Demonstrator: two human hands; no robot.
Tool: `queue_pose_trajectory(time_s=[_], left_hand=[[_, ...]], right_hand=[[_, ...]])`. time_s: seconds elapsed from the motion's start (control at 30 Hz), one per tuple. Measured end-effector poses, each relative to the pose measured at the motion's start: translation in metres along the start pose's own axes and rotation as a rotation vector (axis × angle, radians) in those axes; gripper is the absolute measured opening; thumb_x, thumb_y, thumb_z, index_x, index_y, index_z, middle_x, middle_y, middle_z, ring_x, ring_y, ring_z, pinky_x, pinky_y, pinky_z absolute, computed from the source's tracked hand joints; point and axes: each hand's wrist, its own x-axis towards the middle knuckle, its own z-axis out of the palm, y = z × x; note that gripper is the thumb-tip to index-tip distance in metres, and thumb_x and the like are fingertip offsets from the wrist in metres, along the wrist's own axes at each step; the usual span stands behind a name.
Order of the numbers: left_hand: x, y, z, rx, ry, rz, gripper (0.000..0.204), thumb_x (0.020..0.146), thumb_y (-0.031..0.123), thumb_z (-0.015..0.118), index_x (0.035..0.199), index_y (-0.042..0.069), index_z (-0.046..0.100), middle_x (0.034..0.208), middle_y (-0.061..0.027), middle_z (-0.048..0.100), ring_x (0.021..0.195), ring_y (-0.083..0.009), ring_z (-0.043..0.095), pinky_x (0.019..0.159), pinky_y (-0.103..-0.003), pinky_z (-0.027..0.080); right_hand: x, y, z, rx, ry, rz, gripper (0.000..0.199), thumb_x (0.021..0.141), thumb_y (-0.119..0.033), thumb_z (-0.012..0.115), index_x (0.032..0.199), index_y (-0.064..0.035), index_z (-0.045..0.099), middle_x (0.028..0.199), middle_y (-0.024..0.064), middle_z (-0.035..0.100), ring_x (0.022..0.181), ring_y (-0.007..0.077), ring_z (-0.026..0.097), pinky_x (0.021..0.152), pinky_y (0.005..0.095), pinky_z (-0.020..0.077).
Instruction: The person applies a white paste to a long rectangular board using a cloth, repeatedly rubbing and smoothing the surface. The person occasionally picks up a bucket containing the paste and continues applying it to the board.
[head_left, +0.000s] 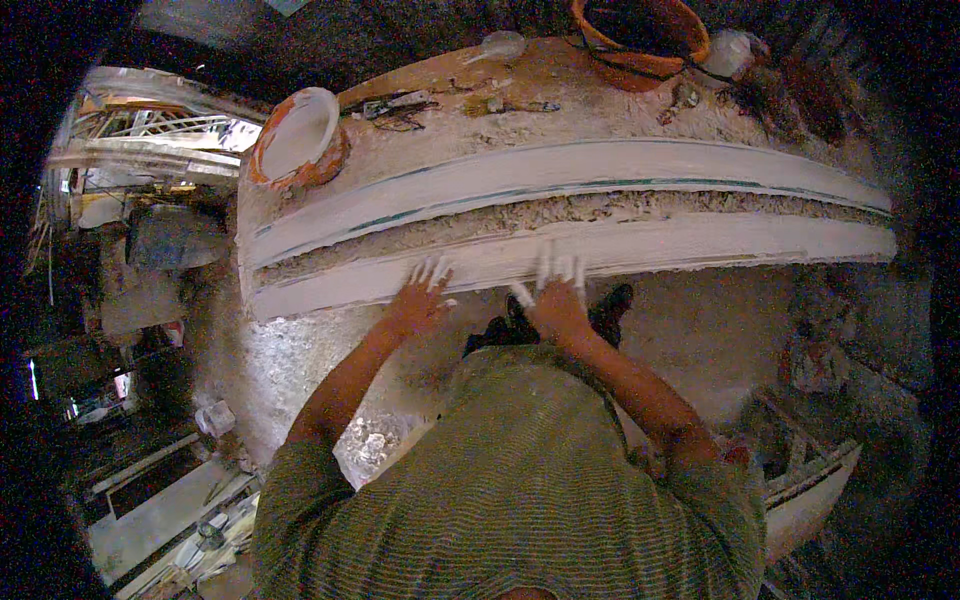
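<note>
A long white plaster-like strip (pixel 720 242) runs along the near edge of the work table. My left hand (pixel 418 302) reaches it left of the middle, its whitened fingers stretched out over the near side. Just to the right, my right hand (pixel 558 305) has its fingers spread at the same strip, slightly smeared by motion; they are coated white too. Neither hand holds anything that I can see. Beyond a rough gap lies a second white strip (pixel 600 165) with thin dark green lines along its length.
An orange-rimmed tub with white contents (pixel 300 138) stands at the table's far left, and an orange bucket (pixel 655 70) at the back right. Small tools (pixel 400 105) lie on the dusty tabletop (pixel 470 130). Boards (pixel 170 500) lean at lower left; a pale panel (pixel 815 500) stands lower right.
</note>
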Motion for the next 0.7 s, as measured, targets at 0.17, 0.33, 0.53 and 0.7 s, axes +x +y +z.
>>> queue_pose_trajectory(time_s=[0.17, 0.33, 0.53, 0.7], left_hand=[[-0.018, -0.065, -0.002, -0.069, -0.029, 0.126, 0.076, 0.104, 0.054, 0.045, 0.162, 0.008, 0.027, 0.165, -0.0290, 0.026, 0.152, -0.0470, 0.026, 0.126, -0.052, 0.022], [0.015, -0.090, 0.002, -0.021, -0.166, 0.368, 0.076, 0.104, 0.054, 0.045, 0.161, 0.007, 0.029, 0.164, -0.0295, 0.026, 0.152, -0.0471, 0.027, 0.126, -0.051, 0.025], [0.062, -0.070, 0.002, -0.003, -0.156, 0.524, 0.081, 0.101, 0.060, 0.048, 0.161, 0.010, 0.030, 0.164, -0.0307, 0.026, 0.152, -0.0470, 0.027, 0.125, -0.051, 0.026], [0.107, -0.014, -0.017, -0.150, -0.086, 0.558, 0.085, 0.099, 0.065, 0.049, 0.163, 0.013, 0.028, 0.164, -0.0309, 0.026, 0.151, -0.0470, 0.028, 0.125, -0.052, 0.026]], right_hand=[[0.020, -0.056, 0.038, 0.066, -0.432, -0.186, 0.061, 0.094, -0.050, 0.059, 0.108, 0.0081, 0.072, 0.118, 0.0359, 0.066, 0.118, 0.0513, 0.061, 0.105, 0.0606, 0.0431], [0.039, -0.085, 0.074, 0.120, -0.424, -0.151, 0.056, 0.091, -0.047, 0.063, 0.100, 0.0069, 0.075, 0.105, 0.0312, 0.070, 0.101, 0.0477, 0.066, 0.092, 0.0573, 0.0524], [0.040, -0.054, 0.092, 0.020, -0.382, -0.001, 0.041, 0.088, -0.036, 0.063, 0.092, 0.0023, 0.076, 0.097, 0.0258, 0.071, 0.096, 0.0441, 0.068, 0.083, 0.0560, 0.0535], [0.028, 0.046, 0.067, -0.214, -0.351, 0.015, 0.031, 0.088, -0.031, 0.061, 0.086, -0.0047, 0.078, 0.095, 0.0245, 0.072, 0.098, 0.0435, 0.068, 0.084, 0.0565, 0.0518]])
